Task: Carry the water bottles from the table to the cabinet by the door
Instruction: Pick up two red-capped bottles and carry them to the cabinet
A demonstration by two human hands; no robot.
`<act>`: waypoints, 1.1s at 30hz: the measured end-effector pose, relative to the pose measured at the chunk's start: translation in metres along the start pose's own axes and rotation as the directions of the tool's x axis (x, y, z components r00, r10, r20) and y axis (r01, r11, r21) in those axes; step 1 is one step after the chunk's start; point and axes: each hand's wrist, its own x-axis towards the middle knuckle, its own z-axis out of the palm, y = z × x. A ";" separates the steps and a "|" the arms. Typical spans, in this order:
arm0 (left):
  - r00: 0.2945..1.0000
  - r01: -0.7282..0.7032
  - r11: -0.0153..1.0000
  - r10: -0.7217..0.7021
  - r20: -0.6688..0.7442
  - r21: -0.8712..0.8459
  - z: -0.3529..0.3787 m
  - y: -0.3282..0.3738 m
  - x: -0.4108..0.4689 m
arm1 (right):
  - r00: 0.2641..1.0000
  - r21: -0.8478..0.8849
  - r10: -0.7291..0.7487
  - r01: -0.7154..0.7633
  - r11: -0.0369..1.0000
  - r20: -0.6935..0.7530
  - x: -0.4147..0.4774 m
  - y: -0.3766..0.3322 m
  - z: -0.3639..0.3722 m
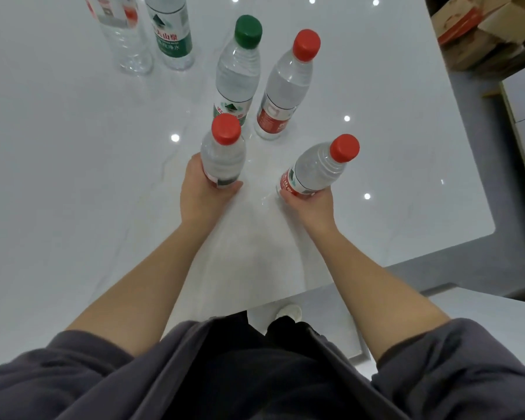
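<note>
**Occlusions and crops, head view**

Clear far bottle (125,34) and green-labelled far bottle (172,28): necks and caps cut off by top edge. Cardboard box (479,37) cropped at top-right corner, print on it blurred. Left hand (203,192) covers base of near-left bottle (223,159); fingers mostly hidden behind it. Right hand (311,203) hides base of near-right bottle (319,168). Can't tell if either base touches the table (73,177). Near-left bottle's cap blocks lower label of green-capped bottle (238,71). Label text on both held bottles too small to read. Shoe (290,312) partly hidden by table edge and trousers (281,324).
</note>
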 end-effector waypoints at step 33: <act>0.408 -0.413 0.910 0.218 0.886 -0.034 0.197 0.045 -0.289 | 0.704 0.343 0.402 -0.235 0.910 -0.586 -0.304 0.196 -0.208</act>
